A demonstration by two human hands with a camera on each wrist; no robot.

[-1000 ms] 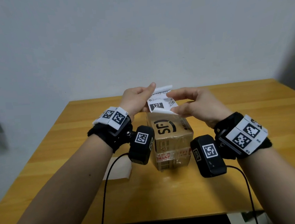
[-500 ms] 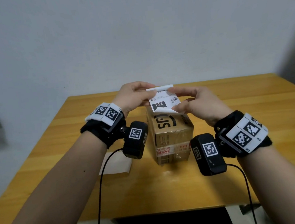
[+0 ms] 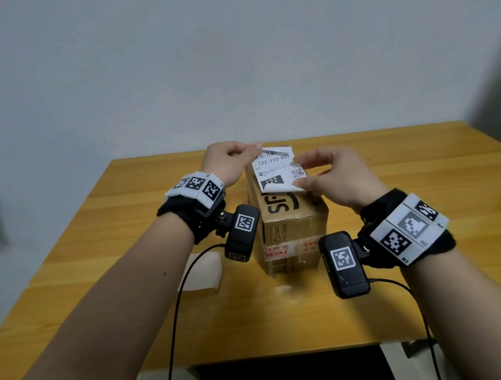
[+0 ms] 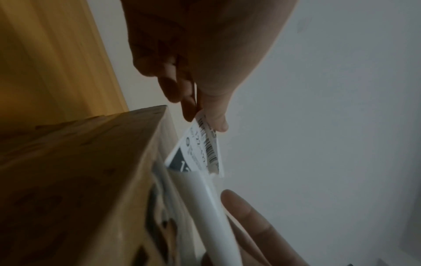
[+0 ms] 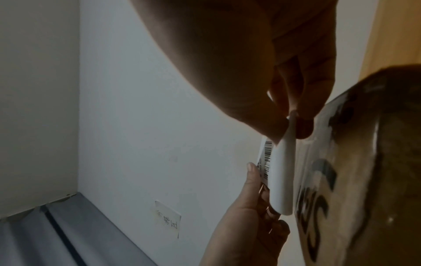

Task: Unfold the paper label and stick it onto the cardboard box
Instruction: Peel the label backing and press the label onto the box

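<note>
Head view: the label (image 3: 276,169) is held just above the far end of the box (image 3: 290,216), which stands on the tabletop (image 3: 415,281). Its top left corner is pinched by the left hand (image 3: 229,161), its right edge by the right hand (image 3: 329,177). The near edge curls under; if lowered so, the label could be stuck creased or askew.

Left wrist view: the pinch of thumb and fingers (image 4: 218,118) on the barcode corner is shown, and a white curled flap (image 4: 209,207) hidden from the head.

Right wrist view: the right hand's pinch (image 5: 289,124) on the flap edge is seen. A gap between label and box is shown, so nothing is stuck yet; a slip could let the flap stick to itself.
</note>
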